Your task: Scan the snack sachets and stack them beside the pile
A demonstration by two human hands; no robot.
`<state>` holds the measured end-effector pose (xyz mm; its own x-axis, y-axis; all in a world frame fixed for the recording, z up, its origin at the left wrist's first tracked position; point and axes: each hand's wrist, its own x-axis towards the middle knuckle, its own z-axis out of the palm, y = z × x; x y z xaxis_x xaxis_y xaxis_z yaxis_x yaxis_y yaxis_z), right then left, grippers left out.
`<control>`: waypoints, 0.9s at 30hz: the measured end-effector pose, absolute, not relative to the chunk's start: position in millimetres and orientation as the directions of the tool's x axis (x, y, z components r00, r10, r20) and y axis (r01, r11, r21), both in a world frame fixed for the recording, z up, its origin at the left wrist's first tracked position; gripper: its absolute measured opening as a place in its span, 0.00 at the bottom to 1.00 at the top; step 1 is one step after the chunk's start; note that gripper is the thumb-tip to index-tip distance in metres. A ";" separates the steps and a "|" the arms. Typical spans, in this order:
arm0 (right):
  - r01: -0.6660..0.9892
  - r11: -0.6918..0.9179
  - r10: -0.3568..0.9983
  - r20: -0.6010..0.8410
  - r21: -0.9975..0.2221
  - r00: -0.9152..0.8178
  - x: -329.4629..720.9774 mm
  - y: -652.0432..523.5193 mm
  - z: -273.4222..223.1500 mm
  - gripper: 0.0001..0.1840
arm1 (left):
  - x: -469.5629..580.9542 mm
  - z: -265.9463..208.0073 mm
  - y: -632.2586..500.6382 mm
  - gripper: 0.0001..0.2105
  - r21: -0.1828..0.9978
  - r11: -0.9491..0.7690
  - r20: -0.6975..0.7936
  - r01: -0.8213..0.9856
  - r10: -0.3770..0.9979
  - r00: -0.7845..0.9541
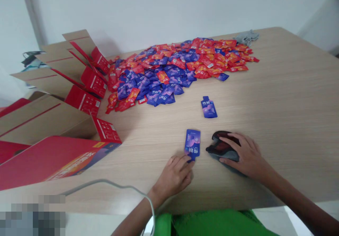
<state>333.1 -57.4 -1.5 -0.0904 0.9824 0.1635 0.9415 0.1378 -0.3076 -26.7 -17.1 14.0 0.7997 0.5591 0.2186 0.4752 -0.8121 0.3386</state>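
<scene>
My left hand (176,175) is at the near end of a purple sachet (193,142), its fingers bent over the sachet's narrow neck. That sachet lies flat on the table, neck towards me. Over a rounded black and grey item (225,153) with a dark reddish patch on top, my right hand (246,154) is curled, thumb at its near side; I cannot make out what kind of item it is. Another purple sachet (209,108) rests a little farther off, its neck pointing away from me.
A long heap of red and purple sachets (169,71) lies along the wall. Open red cardboard boxes (66,158) stand in a row at the left. A grey cloth (247,37) lies at the back right. One pale cable (113,183) loops across the table's front edge.
</scene>
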 end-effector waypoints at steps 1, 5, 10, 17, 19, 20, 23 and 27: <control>0.941 0.166 0.978 0.168 -0.294 -0.120 333.5 -59.5 -1.4 0.43 | -25.4 11.2 -21.0 0.19 0.332 -0.815 0.251 0.476 0.562 0.788; 0.906 0.252 0.967 0.132 -0.342 -0.219 336.2 -68.0 -2.1 0.44 | -21.1 3.0 -29.7 0.15 0.311 -0.825 0.336 0.472 0.560 0.757; 0.848 0.285 0.957 0.090 -0.446 -0.275 344.3 -46.4 7.9 0.35 | -20.9 2.4 -30.1 0.13 0.321 -0.835 0.362 0.447 0.544 0.757; 0.725 0.375 0.919 0.337 -0.577 -0.207 281.0 25.3 46.4 0.30 | -21.3 1.0 -31.2 0.13 0.321 -0.849 0.402 0.420 0.524 0.751; 0.681 0.474 0.880 0.320 -0.558 -0.350 250.2 27.3 45.9 0.30 | -20.9 -1.0 -31.9 0.12 0.328 -0.842 0.406 0.428 0.535 0.741; 0.666 0.519 0.854 0.289 -0.536 -0.432 237.1 25.4 42.5 0.29 | -20.7 -2.1 -32.1 0.12 0.333 -0.840 0.408 0.429 0.538 0.737; 0.675 0.588 0.799 0.193 -0.446 -0.569 215.9 19.2 24.6 0.27 | -20.2 -4.9 -31.9 0.11 0.337 -0.845 0.427 0.415 0.530 0.732; 0.750 0.556 0.829 0.183 -0.357 -0.528 224.9 35.8 6.9 0.32 | -19.5 -5.2 -30.1 0.11 0.336 -0.860 0.455 0.383 0.504 0.734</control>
<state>224.9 35.8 6.9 -0.5278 0.8293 0.1833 0.7504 0.5564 -0.3568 -19.5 -30.1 -5.2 0.7339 0.5044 0.4550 0.3827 -0.8604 0.3364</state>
